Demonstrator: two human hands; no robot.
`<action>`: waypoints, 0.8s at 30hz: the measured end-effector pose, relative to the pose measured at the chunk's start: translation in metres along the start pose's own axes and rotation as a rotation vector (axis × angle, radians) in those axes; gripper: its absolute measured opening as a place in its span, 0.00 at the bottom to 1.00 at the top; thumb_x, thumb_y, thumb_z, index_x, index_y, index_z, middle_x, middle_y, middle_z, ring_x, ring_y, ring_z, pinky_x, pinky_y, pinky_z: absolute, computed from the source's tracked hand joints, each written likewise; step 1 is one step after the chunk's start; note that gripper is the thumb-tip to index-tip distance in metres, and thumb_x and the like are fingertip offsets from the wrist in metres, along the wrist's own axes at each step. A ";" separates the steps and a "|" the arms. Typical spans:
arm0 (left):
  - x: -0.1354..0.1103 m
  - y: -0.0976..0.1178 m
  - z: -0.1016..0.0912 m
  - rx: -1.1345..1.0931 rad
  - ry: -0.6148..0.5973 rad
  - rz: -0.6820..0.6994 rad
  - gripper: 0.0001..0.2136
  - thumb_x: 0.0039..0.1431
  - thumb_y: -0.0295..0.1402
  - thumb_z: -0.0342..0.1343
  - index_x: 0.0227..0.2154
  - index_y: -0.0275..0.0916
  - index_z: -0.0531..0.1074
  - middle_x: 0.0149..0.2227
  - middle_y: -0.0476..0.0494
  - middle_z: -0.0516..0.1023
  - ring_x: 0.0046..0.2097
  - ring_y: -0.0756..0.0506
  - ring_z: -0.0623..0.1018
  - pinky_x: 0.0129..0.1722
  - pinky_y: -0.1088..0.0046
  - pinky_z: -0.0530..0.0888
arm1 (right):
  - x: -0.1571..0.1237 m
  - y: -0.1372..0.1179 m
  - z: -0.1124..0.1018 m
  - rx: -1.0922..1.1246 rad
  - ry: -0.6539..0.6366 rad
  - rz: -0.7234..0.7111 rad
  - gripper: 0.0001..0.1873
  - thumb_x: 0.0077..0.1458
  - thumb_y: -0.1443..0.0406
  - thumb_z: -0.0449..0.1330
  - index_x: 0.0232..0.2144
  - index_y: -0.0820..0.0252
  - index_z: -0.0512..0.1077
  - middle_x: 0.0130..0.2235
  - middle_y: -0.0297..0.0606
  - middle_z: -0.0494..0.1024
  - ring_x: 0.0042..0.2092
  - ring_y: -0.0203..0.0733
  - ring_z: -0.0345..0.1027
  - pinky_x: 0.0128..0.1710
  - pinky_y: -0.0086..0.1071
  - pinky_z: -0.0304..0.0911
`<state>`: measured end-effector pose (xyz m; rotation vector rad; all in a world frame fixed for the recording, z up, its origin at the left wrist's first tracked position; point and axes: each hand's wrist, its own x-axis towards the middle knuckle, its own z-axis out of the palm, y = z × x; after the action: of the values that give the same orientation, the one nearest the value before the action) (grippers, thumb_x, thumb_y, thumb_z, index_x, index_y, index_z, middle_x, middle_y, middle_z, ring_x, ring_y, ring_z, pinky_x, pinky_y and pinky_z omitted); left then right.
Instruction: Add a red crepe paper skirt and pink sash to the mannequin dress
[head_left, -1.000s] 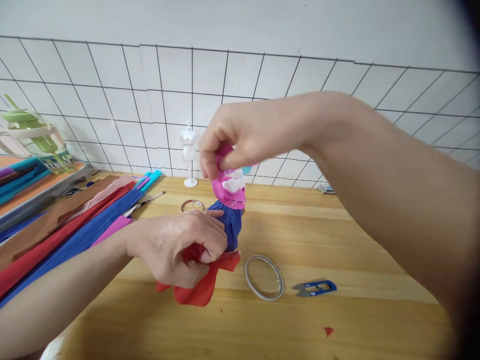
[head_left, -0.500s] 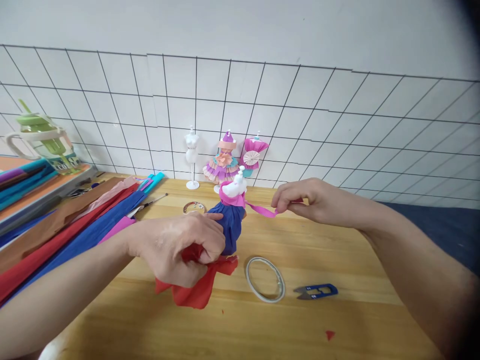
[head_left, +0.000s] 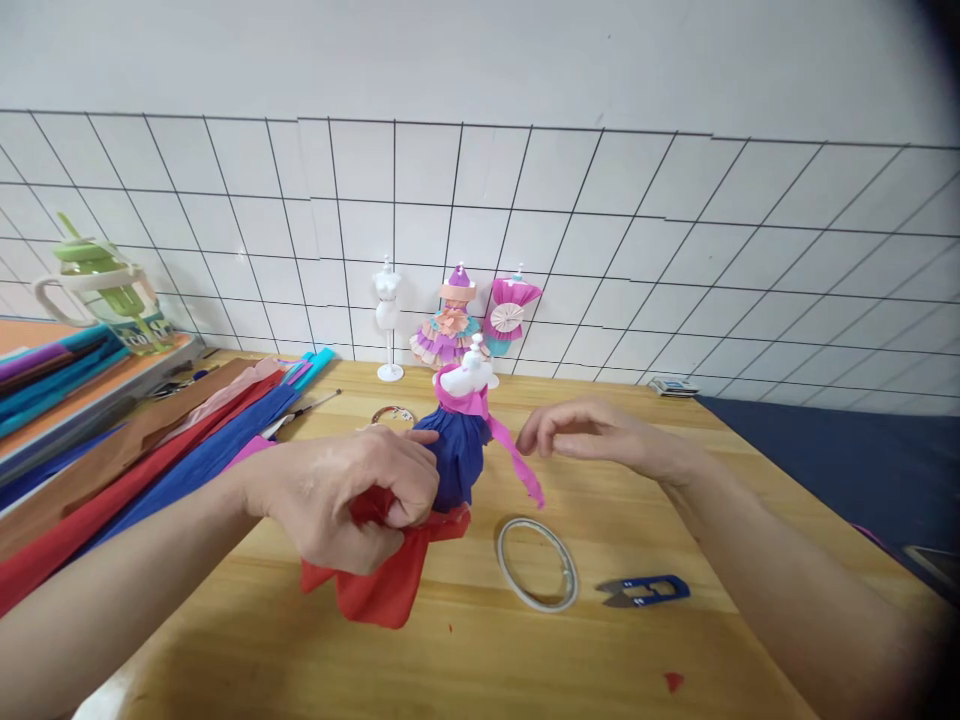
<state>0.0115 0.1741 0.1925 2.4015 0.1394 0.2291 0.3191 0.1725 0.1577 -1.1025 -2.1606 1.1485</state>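
Note:
A small white mannequin (head_left: 466, 378) leans over the table in a crepe-paper dress with a pink top, a blue skirt (head_left: 453, 455) and a red lower layer (head_left: 382, 590). My left hand (head_left: 356, 495) is closed round the lower dress, its fingers curled into the red paper; the stand is hidden there. From the mannequin's waist a pink strip (head_left: 520, 465) hangs loose to the right. Just right of that strip is my right hand (head_left: 581, 432), fingers slightly bent and apart, holding nothing.
A roll of tape (head_left: 501, 565) and blue thread snips (head_left: 645, 591) lie on the wooden table. Behind stand a bare mannequin (head_left: 388, 310) and two dressed ones (head_left: 448, 330). Folded paper sheets (head_left: 187, 470) and a green-lidded cup (head_left: 112, 300) are at left. A patterned tape roll (head_left: 393, 414) lies mid-table.
My right hand has let go of the pink strip and moved slightly left. The strip's end now droops downward. My left hand keeps its hold on the mannequin.

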 end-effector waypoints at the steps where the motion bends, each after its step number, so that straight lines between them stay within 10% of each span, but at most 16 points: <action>1: 0.000 0.002 0.000 -0.011 0.001 -0.003 0.14 0.38 0.19 0.49 0.19 0.40 0.49 0.22 0.50 0.63 0.27 0.49 0.61 0.41 0.65 0.67 | 0.002 -0.004 0.004 -0.005 0.069 0.016 0.14 0.56 0.55 0.57 0.27 0.59 0.72 0.37 0.42 0.78 0.42 0.44 0.72 0.44 0.38 0.65; 8: -0.010 0.009 -0.001 -0.147 0.041 0.010 0.13 0.37 0.17 0.49 0.18 0.40 0.50 0.23 0.50 0.68 0.31 0.48 0.70 0.50 0.62 0.68 | -0.001 -0.044 0.048 -0.226 0.460 -0.004 0.04 0.52 0.64 0.58 0.27 0.58 0.72 0.29 0.36 0.77 0.33 0.40 0.69 0.35 0.35 0.65; 15: -0.015 0.006 -0.002 -0.333 0.123 0.092 0.13 0.41 0.20 0.52 0.17 0.39 0.53 0.22 0.50 0.70 0.32 0.47 0.75 0.53 0.59 0.69 | -0.016 -0.044 0.093 0.215 0.226 -0.163 0.19 0.54 0.59 0.59 0.48 0.58 0.71 0.45 0.46 0.79 0.44 0.45 0.74 0.39 0.36 0.69; 24: -0.023 -0.001 -0.007 -0.338 0.152 0.040 0.13 0.43 0.23 0.54 0.17 0.39 0.54 0.24 0.49 0.69 0.32 0.48 0.74 0.56 0.58 0.66 | -0.005 -0.061 0.125 0.155 0.429 0.012 0.05 0.47 0.65 0.59 0.21 0.58 0.70 0.23 0.34 0.75 0.27 0.38 0.67 0.28 0.31 0.65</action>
<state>-0.0128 0.1758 0.1941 2.0518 0.1127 0.4194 0.2094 0.0892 0.1399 -1.1694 -1.7103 0.9601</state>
